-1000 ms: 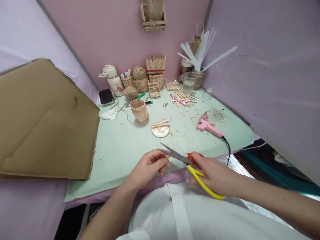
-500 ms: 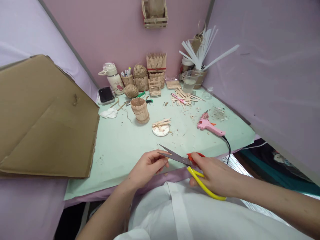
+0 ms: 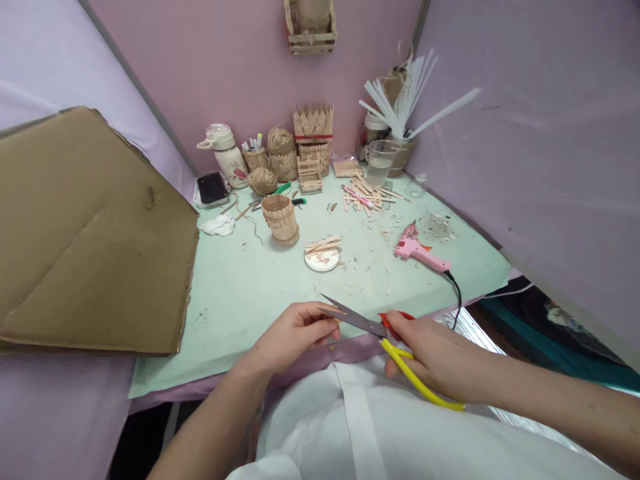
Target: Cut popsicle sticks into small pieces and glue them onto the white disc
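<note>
My right hand (image 3: pixel 425 353) grips a pair of scissors (image 3: pixel 364 323) with one red and one yellow handle. Their dark blades stand slightly apart and point left, over the fingertips of my left hand (image 3: pixel 297 333). That hand is closed in a pinch; whatever lies between its thumb and fingers is too small to make out. Beyond the blades, thin wooden strips (image 3: pixel 323 247) lie on a round white disc (image 3: pixel 323 261). A small barrel-shaped cup covered in wooden pieces (image 3: pixel 283 223) stands upright to the left of the disc.
A pink glue gun (image 3: pixel 423 255) with a black cord lies at the right. Loose craft sticks (image 3: pixel 367 193) and a clear cup of liquid (image 3: pixel 380 163) sit behind. A large cardboard sheet (image 3: pixel 95 240) rises on the left. Twine balls (image 3: pixel 263 181) and a bottle (image 3: pixel 224 150) line the back.
The scissors and my right hand have shifted slightly right and down, and the blades have closed a little. My left hand has moved barely to the right, still pinched.
</note>
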`<action>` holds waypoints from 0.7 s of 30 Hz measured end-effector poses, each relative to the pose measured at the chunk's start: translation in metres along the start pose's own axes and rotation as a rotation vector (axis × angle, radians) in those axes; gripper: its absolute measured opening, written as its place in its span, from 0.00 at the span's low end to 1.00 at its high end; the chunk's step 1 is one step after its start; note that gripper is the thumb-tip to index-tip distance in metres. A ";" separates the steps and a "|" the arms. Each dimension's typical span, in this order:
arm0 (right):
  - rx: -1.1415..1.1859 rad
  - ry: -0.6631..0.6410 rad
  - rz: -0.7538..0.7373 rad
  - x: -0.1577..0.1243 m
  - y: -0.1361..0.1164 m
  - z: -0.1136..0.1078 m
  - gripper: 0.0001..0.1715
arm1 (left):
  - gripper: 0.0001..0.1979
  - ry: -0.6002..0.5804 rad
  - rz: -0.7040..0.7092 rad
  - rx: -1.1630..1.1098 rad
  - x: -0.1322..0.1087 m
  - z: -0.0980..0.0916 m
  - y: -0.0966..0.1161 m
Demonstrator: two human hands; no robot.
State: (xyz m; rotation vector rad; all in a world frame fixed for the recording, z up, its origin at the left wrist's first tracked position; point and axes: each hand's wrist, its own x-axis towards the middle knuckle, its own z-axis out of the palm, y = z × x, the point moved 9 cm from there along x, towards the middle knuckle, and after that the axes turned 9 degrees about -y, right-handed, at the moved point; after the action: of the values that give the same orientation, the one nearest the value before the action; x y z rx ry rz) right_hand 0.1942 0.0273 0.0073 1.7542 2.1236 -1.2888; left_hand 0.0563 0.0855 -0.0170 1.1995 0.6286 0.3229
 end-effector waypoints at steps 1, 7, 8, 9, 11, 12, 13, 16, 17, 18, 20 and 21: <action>0.005 -0.013 -0.004 -0.001 -0.001 0.000 0.08 | 0.11 -0.016 0.002 -0.008 0.001 0.001 0.000; 0.007 -0.021 -0.037 -0.001 -0.002 0.004 0.08 | 0.10 -0.048 -0.015 -0.074 0.002 0.004 -0.004; 0.006 -0.011 -0.044 0.000 0.000 0.004 0.08 | 0.10 -0.045 -0.014 -0.074 0.001 0.004 -0.005; 0.000 0.002 -0.045 0.000 0.001 0.005 0.08 | 0.10 -0.041 -0.007 -0.070 0.001 0.004 -0.004; -0.017 0.021 -0.035 0.000 0.004 0.005 0.09 | 0.10 -0.038 0.013 -0.053 0.000 0.004 -0.002; -0.022 0.024 -0.029 0.000 0.004 0.005 0.09 | 0.10 -0.039 0.021 -0.040 0.000 0.005 0.000; -0.020 0.021 -0.024 0.000 0.005 0.006 0.10 | 0.09 -0.040 0.025 -0.028 -0.001 0.005 0.000; 0.015 -0.014 -0.029 0.000 0.003 0.008 0.11 | 0.09 -0.041 0.015 -0.005 -0.002 0.005 0.001; 0.029 -0.026 -0.033 0.000 0.003 0.009 0.10 | 0.09 -0.043 0.014 -0.002 -0.002 0.005 0.001; 0.043 -0.039 -0.036 0.000 0.003 0.009 0.09 | 0.08 -0.046 0.011 0.002 -0.002 0.005 0.001; 0.072 -0.057 -0.043 0.002 0.005 0.010 0.07 | 0.08 -0.051 0.004 0.007 -0.002 0.004 0.000; 0.089 -0.060 -0.049 0.002 0.006 0.009 0.06 | 0.08 -0.052 -0.003 0.005 -0.001 0.004 0.000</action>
State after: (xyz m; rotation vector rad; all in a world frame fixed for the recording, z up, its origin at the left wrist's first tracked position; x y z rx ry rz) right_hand 0.1951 0.0231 -0.0029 1.6827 2.1201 -1.4510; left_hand 0.0576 0.0819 -0.0161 1.2077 0.5867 0.2867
